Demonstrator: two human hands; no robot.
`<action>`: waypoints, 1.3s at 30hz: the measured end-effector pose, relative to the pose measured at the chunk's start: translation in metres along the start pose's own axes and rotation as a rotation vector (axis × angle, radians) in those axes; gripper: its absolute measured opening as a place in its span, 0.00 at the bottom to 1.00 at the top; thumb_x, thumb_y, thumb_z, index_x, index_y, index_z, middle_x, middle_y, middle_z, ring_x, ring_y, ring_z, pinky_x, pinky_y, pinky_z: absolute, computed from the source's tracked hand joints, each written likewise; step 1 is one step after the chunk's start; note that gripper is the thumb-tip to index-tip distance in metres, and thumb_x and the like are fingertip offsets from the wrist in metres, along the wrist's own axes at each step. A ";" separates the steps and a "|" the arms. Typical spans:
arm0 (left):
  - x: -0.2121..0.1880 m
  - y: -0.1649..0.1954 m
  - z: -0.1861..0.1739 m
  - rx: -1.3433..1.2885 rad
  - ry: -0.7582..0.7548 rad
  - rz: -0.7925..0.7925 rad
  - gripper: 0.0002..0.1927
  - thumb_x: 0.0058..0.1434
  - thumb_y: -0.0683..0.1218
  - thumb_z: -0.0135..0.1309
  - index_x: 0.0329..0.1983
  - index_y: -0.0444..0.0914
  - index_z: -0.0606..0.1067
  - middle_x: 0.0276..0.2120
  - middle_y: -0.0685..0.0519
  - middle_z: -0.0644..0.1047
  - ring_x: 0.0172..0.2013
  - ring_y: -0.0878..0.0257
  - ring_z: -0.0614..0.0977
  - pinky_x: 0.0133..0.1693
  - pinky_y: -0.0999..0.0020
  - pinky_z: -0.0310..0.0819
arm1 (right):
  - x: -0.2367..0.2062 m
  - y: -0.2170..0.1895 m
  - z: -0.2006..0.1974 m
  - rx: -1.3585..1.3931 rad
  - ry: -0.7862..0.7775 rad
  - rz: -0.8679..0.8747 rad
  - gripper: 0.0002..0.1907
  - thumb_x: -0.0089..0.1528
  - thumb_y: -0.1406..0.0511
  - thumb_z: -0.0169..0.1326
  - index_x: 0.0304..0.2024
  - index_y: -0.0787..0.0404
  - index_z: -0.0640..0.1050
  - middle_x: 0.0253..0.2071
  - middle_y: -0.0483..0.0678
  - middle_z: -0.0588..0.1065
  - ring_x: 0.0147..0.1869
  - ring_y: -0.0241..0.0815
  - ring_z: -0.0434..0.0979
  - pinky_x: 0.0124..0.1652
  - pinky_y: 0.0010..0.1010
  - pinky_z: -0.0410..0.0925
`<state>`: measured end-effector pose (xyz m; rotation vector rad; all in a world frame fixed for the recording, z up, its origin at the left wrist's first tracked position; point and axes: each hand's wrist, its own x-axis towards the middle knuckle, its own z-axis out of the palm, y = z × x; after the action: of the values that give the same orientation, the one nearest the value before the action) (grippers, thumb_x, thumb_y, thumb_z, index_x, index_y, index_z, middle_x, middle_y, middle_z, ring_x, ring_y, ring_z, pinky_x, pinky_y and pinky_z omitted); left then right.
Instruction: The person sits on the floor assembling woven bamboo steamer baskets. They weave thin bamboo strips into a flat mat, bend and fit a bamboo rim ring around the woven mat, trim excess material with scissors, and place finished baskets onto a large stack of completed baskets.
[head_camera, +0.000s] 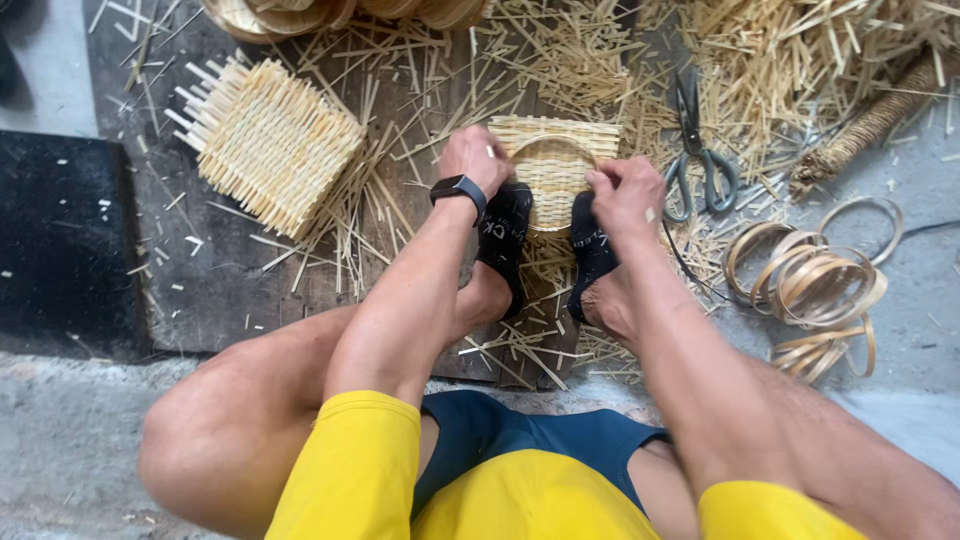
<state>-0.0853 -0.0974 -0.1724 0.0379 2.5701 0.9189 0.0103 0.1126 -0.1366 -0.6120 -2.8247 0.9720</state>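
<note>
Small pale woven bamboo basket with a round hoop rim (553, 165) pinned upright on the dark wooden board (215, 280) between two black-socked feet (505, 235), so braced against shifting and leaving both hands free. Left hand (475, 158) curled over the rim's left edge, fingers pressed together on it; right hand (625, 192) pinching the rim's right edge between thumb and fingertips. Grey-handled scissors (700, 150) and coiled bamboo strip hoops (815, 285) within reach to the right, flat woven square mat (268, 143) off to the left amid cut straw-coloured offcuts (800, 60).

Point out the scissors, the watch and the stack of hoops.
Scissors (697, 160): head view, on the pivot where the blades cross.
Watch (457, 188): head view, on its black face, left wrist.
Hoops (812, 282): head view, on the stacked bamboo rings.
</note>
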 end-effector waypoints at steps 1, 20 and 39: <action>0.005 0.005 0.004 0.085 0.119 0.225 0.11 0.57 0.47 0.68 0.41 0.39 0.84 0.40 0.46 0.81 0.44 0.54 0.80 0.49 0.59 0.77 | -0.014 -0.008 0.003 -0.026 0.008 0.146 0.08 0.61 0.63 0.65 0.32 0.62 0.86 0.30 0.51 0.82 0.31 0.38 0.79 0.37 0.33 0.72; 0.031 0.016 0.062 -0.502 -0.099 0.169 0.14 0.59 0.52 0.66 0.30 0.36 0.79 0.21 0.55 0.78 0.24 0.68 0.75 0.28 0.71 0.71 | -0.085 -0.028 0.038 0.555 -0.285 0.778 0.16 0.64 0.58 0.60 0.28 0.63 0.80 0.19 0.46 0.76 0.18 0.30 0.69 0.19 0.23 0.62; 0.027 0.028 0.036 -0.663 -0.306 0.284 0.16 0.53 0.48 0.71 0.39 0.36 0.79 0.34 0.55 0.83 0.33 0.70 0.82 0.37 0.74 0.79 | 0.043 0.038 -0.112 0.052 -0.231 0.309 0.21 0.66 0.50 0.63 0.34 0.61 0.83 0.33 0.45 0.78 0.36 0.34 0.75 0.41 0.32 0.72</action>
<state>-0.0995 -0.0494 -0.1906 0.3300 1.9066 1.6810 0.0082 0.2207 -0.0723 -1.0147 -2.9463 1.2344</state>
